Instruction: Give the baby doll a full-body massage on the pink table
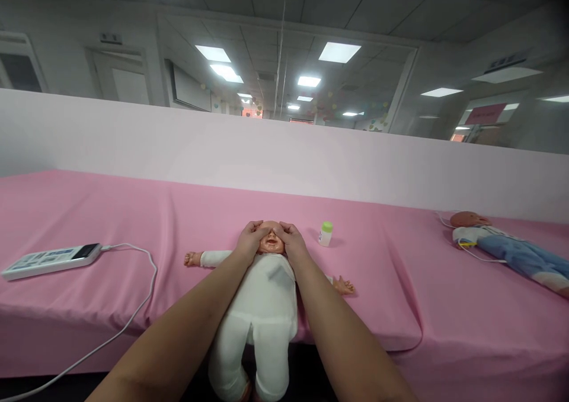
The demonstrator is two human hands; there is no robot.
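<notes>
Doll (267, 289), face up, long axis front-to-back, head (271, 243) pointing away

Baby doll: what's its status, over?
Left hand and right hand both on doll's head. Doll face-up, arms spread. Bottle beside it, not blocking the hands.

Baby doll (270, 292), white-clothed, supine.
Arms spread outward, mouth open; torso lies on pink sheet (213, 206), legs extend past its front edge.
</notes>
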